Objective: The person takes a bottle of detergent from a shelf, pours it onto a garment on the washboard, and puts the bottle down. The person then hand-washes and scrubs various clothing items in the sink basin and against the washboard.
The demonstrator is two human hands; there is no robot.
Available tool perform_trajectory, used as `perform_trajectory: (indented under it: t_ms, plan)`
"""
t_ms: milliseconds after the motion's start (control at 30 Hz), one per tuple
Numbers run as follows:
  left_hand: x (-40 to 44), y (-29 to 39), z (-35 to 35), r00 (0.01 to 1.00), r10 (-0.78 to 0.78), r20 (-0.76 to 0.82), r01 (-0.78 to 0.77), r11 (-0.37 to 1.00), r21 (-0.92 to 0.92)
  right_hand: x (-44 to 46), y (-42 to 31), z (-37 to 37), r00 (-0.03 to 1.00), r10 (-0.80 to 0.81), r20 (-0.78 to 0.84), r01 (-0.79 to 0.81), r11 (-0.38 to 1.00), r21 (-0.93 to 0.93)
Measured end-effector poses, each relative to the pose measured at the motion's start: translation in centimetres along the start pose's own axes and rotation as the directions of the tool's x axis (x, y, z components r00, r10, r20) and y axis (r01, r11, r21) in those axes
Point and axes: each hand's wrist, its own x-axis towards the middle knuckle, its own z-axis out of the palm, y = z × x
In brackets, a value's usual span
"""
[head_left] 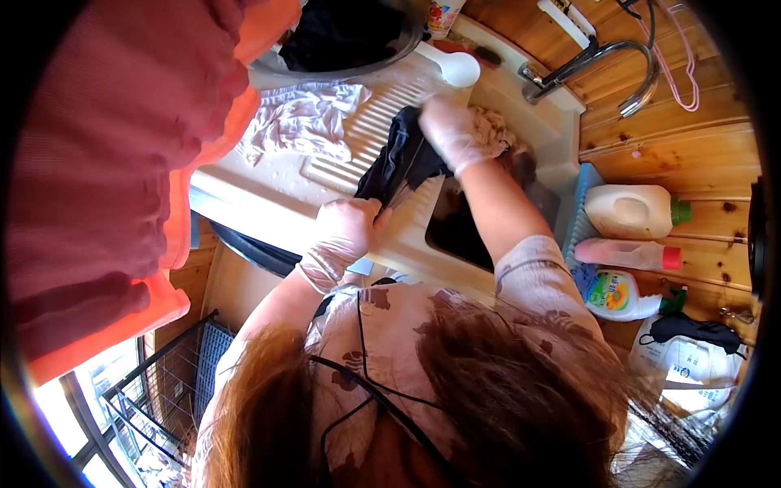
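Note:
A dark garment lies bunched over the ridged washboard part of a cream sink, reaching towards its basin. My left hand, in a thin whitish glove, is closed on the garment's near end. At the far end is my right hand, also gloved, pressed against or just over the dark cloth. Motion blurs its fingers, so I cannot tell whether it grips anything. A wet white garment is spread left of the ridges. Beige cloth sits beyond my right hand, at the basin's edge.
A white scoop rests behind the ridges, beside a tub of dark cloth. The chrome faucet arches over the back right. Bottles, including a cream jug, line the right side. Reddish fabric hangs at left.

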Motion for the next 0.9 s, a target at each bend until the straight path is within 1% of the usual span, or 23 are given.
perform_trajectory:
  t_ms: [33,67,100,167,200,267,300,367,433,467,500,533,567,600,633,667,700,733,767,800,833,867,900]
  plan:
    - [-0.4,-0.1,0.0,1.0,0.008,-0.009,-0.008,1.0,0.003,0.9,2.3,0.3,0.994,0.1,-0.044,-0.097,0.994,0.055]
    - [-0.5,-0.1,-0.1,0.998,0.018,-0.056,-0.019,1.0,-0.016,0.1,0.6,-1.2,0.992,0.12,0.03,-0.121,0.992,0.029]
    - [-0.5,-0.3,0.0,0.998,0.015,-0.066,-0.016,1.0,-0.013,-1.4,-1.2,-2.8,0.984,0.145,0.098,-0.146,0.989,-0.005]
    - [-0.4,-0.1,0.3,0.996,0.022,-0.091,-0.024,0.999,-0.021,-5.1,-4.5,-3.6,0.99,0.051,0.13,-0.052,0.999,0.006]
    - [-0.3,0.0,0.1,0.993,0.036,-0.111,-0.039,0.999,-0.025,-6.5,-3.5,0.3,0.973,-0.223,-0.065,0.222,0.975,-0.031]
    - [0.1,-0.1,0.2,0.994,0.039,-0.105,-0.043,0.998,-0.035,-8.6,-6.0,-2.0,0.928,-0.351,0.125,0.357,0.933,-0.033]
    - [-0.3,-0.1,0.3,0.995,0.036,-0.091,-0.039,0.999,-0.038,-6.4,-4.3,-1.1,0.994,-0.107,-0.016,0.104,0.986,-0.133]
    - [-0.3,-0.3,0.2,0.993,0.06,-0.1,-0.065,0.997,-0.047,-1.6,1.7,-0.2,0.98,0.188,0.06,-0.184,0.981,-0.062]
    - [-0.4,-0.4,0.1,0.991,0.076,-0.11,-0.082,0.995,-0.052,-0.4,2.6,0.2,0.964,0.261,-0.048,-0.26,0.965,0.035]
    - [-0.3,-0.4,0.2,0.991,0.067,-0.112,-0.073,0.996,-0.046,-1.8,0.0,-1.6,0.976,0.197,0.089,-0.198,0.98,0.006]
    - [-0.2,-0.2,0.1,0.992,0.069,-0.109,-0.075,0.996,-0.052,-3.4,-2.2,-2.1,1.0,0.014,-0.002,-0.014,1.0,-0.022]
    - [-0.1,-0.1,0.0,0.992,0.066,-0.104,-0.073,0.996,-0.058,-5.5,-5.0,-1.7,0.996,-0.058,-0.06,0.059,0.998,0.006]
    - [-0.3,-0.2,0.0,0.993,0.062,-0.096,-0.068,0.996,-0.061,-8.2,-8.3,-3.5,0.967,-0.253,0.006,0.247,0.949,0.197]
    - [-0.3,-0.4,-0.3,0.999,0.037,-0.004,-0.037,0.998,-0.044,-8.2,-8.3,-2.7,0.955,-0.281,0.092,0.275,0.959,0.073]
    - [-0.2,-0.5,-0.2,0.999,0.051,-0.018,-0.052,0.998,-0.034,-8.2,-8.3,-1.7,0.939,-0.293,0.18,0.306,0.951,-0.048]
    - [-0.1,-0.6,0.0,0.998,0.065,-0.027,-0.065,0.997,-0.027,-6.6,-6.5,-1.2,0.986,-0.147,0.078,0.152,0.987,-0.06]
    - [-0.2,-0.5,0.3,0.996,0.072,-0.045,-0.073,0.997,-0.023,-3.9,-3.9,-0.9,1.0,-0.004,-0.024,0.003,0.998,-0.062]
    - [-0.1,-0.4,0.4,0.996,0.065,-0.059,-0.066,0.998,-0.023,-1.6,-3.0,-2.4,0.981,0.147,0.125,-0.152,0.988,0.033]
    - [-0.1,-0.4,0.4,0.996,0.063,-0.07,-0.065,0.998,-0.02,0.0,-1.8,-2.2,0.932,0.31,0.186,-0.327,0.942,0.07]
    - [-0.3,-0.4,0.4,0.995,0.062,-0.073,-0.064,0.998,-0.019,-0.2,-1.3,-1.6,0.913,0.359,0.195,-0.403,0.867,0.292]
    - [-0.4,-0.5,0.2,0.995,0.064,-0.074,-0.066,0.998,-0.018,-0.6,-1.5,-1.5,0.888,0.406,0.216,-0.458,0.738,0.496]
    - [-0.3,-0.6,0.0,0.995,0.072,-0.075,-0.074,0.997,-0.02,-2.4,-3.1,-1.7,0.973,0.208,0.104,-0.231,0.911,0.341]
    - [-0.2,-0.6,0.0,0.994,0.078,-0.075,-0.08,0.996,-0.026,-5.5,-5.6,-1.9,0.999,-0.024,0.04,0.018,0.989,0.145]
